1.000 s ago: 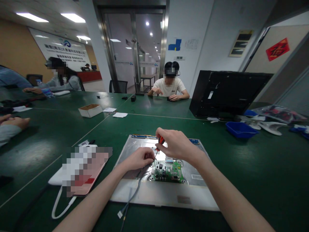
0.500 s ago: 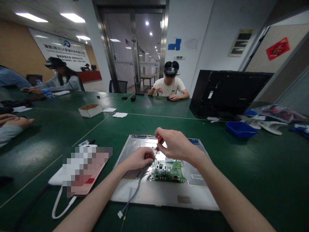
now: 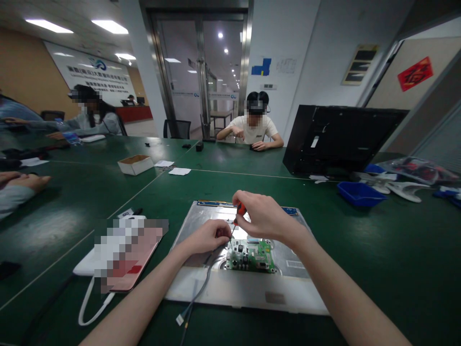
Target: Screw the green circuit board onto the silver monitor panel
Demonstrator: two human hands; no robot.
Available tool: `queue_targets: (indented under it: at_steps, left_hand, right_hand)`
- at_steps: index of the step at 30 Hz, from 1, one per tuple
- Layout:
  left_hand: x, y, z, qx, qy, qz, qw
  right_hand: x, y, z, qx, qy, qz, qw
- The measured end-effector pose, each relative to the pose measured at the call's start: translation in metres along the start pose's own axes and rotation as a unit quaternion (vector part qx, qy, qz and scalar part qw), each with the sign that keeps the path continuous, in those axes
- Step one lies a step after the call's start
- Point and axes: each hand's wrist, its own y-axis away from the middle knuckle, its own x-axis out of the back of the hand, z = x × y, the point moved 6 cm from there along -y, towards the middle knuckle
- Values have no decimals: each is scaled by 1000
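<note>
Dim room, bright ceiling lights, warped edges, soft glare

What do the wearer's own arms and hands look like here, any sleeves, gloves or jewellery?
Both are bare. The left hand and right hand wear no gloves, and no rings show on the visible fingers. Both forearms are uncovered up to the bottom picture edge: no sleeves, watch, wrist strap or bracelet in view. No markings or cables are attached to either arm.

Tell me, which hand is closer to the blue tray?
Right. The right hand is over the metal panel, nearer the blue tray; the left hand lies farther away.
</note>
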Motion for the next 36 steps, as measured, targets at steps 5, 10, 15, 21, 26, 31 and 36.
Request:
queue_targets:
  at_steps: [5, 10, 15, 21, 26, 31, 36]
  left_hand:
    - [-1, 0, -2, 6, 3, 2, 1000]
    - [-1, 0, -2, 9, -2, 2, 1000]
    - [0, 0, -2, 6, -1, 3, 1000]
    - [-1, -1, -2, 5, 2, -2, 1000]
    - [-1, 0, -1, 14, -7, 0, 1000]
    - [0, 0, 1, 14, -2, 1, 1000]
    - [0, 0, 1, 10, 4, -1, 1000]
  right_hand:
    - [-2, -2, 2, -8, 19, 9, 1000]
    - [-3, -3, 6, -39, 90, 14, 995]
    - [-1, -1, 2, -13, 50, 13, 999]
    - [0, 0, -4, 13, 9, -8, 1000]
    - [-3, -1, -1, -12, 54, 1, 998]
    - [-5, -3, 3, -24, 88, -3, 996]
    - [0, 1, -4, 12, 30, -8, 999]
